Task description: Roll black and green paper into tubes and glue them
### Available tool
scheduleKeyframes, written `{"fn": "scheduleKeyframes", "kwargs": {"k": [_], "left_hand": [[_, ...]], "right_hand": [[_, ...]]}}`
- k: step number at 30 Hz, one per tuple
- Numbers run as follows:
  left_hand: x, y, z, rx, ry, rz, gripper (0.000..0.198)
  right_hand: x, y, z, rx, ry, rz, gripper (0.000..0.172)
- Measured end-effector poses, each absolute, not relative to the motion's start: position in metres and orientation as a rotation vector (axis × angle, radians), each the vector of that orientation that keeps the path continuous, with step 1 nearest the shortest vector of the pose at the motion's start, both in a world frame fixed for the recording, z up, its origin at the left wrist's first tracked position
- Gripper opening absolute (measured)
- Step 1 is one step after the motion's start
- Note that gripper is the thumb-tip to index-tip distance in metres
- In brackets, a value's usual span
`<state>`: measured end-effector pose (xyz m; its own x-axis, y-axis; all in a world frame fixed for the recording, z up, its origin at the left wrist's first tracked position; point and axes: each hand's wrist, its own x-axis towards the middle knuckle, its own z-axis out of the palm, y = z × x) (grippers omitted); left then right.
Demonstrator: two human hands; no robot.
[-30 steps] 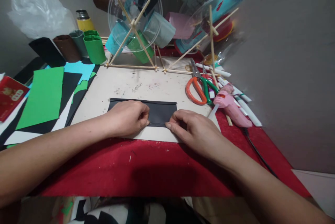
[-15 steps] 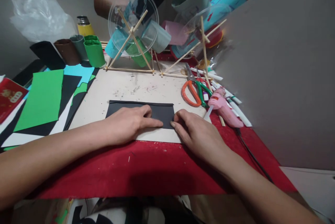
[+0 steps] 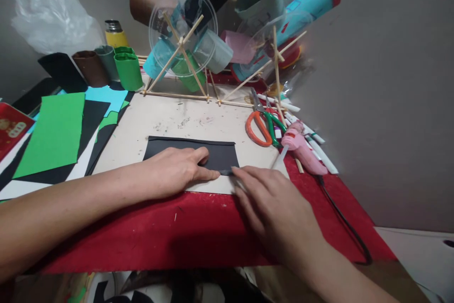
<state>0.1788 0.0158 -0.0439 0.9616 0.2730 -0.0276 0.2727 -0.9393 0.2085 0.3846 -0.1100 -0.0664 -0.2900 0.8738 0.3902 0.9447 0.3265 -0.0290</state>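
A black craft sheet (image 3: 222, 152) lies on the pale board, its far edge turned over in a narrow strip. Across its left part rests my left hand (image 3: 177, 163), index finger stretched out and pressing at the near edge. My right hand (image 3: 271, 194) has its fingers closed on the sheet's near right corner, where a short piece of the edge is turned up. The right thumb is blurred and partly hidden. The left part of the sheet is hidden under my left hand and forearm.
Scissors (image 3: 260, 128) and a pink glue gun (image 3: 307, 151) with its cord lie right of the sheet. Behind stands a stick frame (image 3: 177, 96) with plastic discs and coloured paper cups. Green sheet (image 3: 53, 133) and other papers lie left. A red cloth (image 3: 149, 241) covers the table.
My right hand has turned, with its back more upward, and moved slightly nearer me. The sheet's near right edge is now turned up. My left hand has hardly moved.
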Motion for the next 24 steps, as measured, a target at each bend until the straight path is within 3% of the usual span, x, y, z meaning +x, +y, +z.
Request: {"fn": "scheduleKeyframes", "kwargs": {"k": [7,15,24], "left_hand": [[0.175,0.016,-0.041,2.887,0.414,0.001,0.036],[0.134,0.021,-0.041,2.523,0.611,0.245,0.015],[0.131,0.009,-0.046,2.26,0.912,0.409,0.013]], "right_hand": [[0.366,-0.106,-0.084,-1.537,-2.379,-0.211,0.036],[0.365,-0.105,-0.08,-1.538,-2.402,-0.339,0.033],[0.356,-0.1,-0.068,-1.556,-2.567,-0.515,0.041]]}}
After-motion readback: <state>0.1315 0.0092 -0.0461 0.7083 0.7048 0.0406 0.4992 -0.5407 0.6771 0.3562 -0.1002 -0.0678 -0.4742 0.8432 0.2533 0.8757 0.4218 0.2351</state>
